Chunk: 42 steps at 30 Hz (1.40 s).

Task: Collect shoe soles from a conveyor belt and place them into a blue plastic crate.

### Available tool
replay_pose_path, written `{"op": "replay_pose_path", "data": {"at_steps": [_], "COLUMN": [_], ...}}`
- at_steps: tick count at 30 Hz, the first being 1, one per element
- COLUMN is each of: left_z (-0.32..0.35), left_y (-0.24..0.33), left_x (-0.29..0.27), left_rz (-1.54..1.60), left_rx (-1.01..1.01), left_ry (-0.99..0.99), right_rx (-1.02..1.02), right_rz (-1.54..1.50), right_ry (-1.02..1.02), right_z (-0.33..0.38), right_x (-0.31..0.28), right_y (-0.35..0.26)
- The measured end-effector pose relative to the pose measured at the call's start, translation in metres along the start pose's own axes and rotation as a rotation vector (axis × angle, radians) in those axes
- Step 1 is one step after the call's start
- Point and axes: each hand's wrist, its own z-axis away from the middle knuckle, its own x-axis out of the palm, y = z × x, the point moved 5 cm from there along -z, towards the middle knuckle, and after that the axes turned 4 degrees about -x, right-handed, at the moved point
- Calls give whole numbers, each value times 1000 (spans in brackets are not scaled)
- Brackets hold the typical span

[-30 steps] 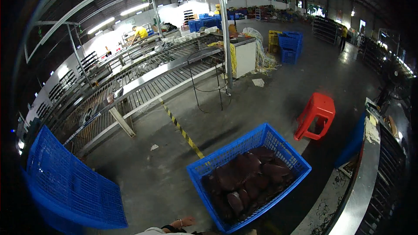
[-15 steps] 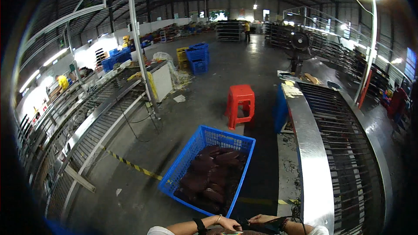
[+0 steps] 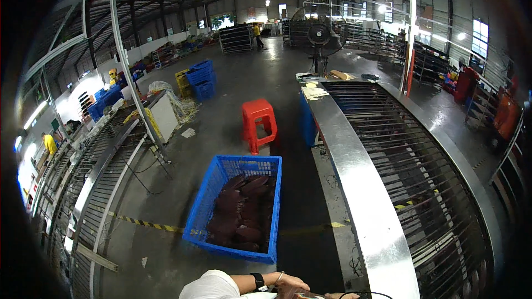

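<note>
At the bottom edge my left hand [image 3: 291,281], below a wrist with a black watch and a bracelet, is closed over a dark brown piece [image 3: 300,293] with a small multicoloured patch. My right hand [image 3: 339,295] shows only as a sliver at the lower edge beside that piece; its fingers are cut off from view. A thin dark cord [image 3: 366,293] curves past it. Just ahead on the floor stands a blue plastic crate [image 3: 191,218] holding several dark brown, flat, rounded pieces [image 3: 241,210] in overlapping rows.
A red plastic stool [image 3: 258,122] stands beyond the crate. On my right runs a roller conveyor [image 3: 410,171] with a wide metal edge [image 3: 360,188]; another conveyor [image 3: 105,182] lies left. A fan [image 3: 319,36], stacked blue crates [image 3: 201,80] and a distant person in yellow [image 3: 257,32] are farther off.
The view has swung right, so crate and stool sit further left in it. My hands have shifted right along the lower edge, and the right one has mostly dropped out of sight.
</note>
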Motion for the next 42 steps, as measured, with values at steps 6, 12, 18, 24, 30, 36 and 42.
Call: {"op": "replay_pose_path", "data": {"at_steps": [6,12,18,24,30,36,42], "left_z": [-77,-115,-126,-138,-118,-122,-120], "left_y": [24,20,46,65,107,130,134], "left_x": [68,104,137,142,113,93,53], "left_rz": [-606,-759,-1051,-1149,-1173,-1188,-1135], "left_rx": [270,108,-72,130,251,299,206], "left_ry": [-125,-219,-285,-173,56,13,-45], "right_rx": [-22,13,20,17,-31,-14,62], "right_rz": [134,254,306,383,441,518,447], "right_ry": [-3,85,222,297,338,399,590], "right_z": [30,88,128,150,126,113,96], "right_x": [43,60,74,77,80,55,65], "right_y": [23,55,83,101,97,87,92]}}
